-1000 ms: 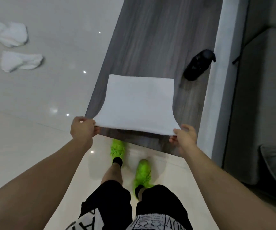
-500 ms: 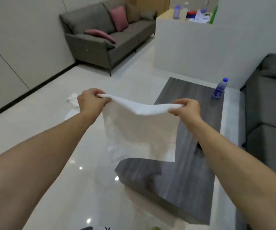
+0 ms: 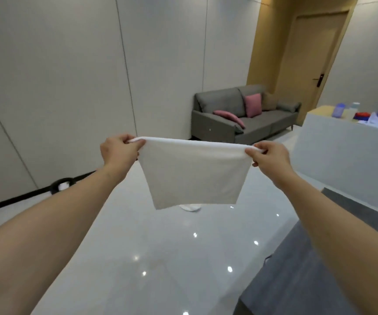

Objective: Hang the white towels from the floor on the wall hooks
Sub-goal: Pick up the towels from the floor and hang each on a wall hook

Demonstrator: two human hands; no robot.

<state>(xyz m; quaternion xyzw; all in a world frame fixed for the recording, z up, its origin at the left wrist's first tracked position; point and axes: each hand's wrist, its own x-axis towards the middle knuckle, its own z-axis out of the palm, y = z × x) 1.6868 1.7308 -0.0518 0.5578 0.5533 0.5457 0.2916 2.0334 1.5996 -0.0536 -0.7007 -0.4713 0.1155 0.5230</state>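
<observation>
The left hand [image 3: 121, 151] and right hand [image 3: 267, 155] each pinched a top corner of the white towel [image 3: 194, 176], stretching its upper edge taut so it hung flat at twelve o'clock, probably ready for a hook. No hooks showed. Another towel [image 3: 191, 207] lay on the floor [image 3: 149, 258] beyond.

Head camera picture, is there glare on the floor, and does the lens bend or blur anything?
Head view: small bright ceiling-light reflections dot the glossy floor; wide-angle distortion tilts the wall panel seams and door; the white towel is fairly sharp, the counter clutter soft.
</observation>
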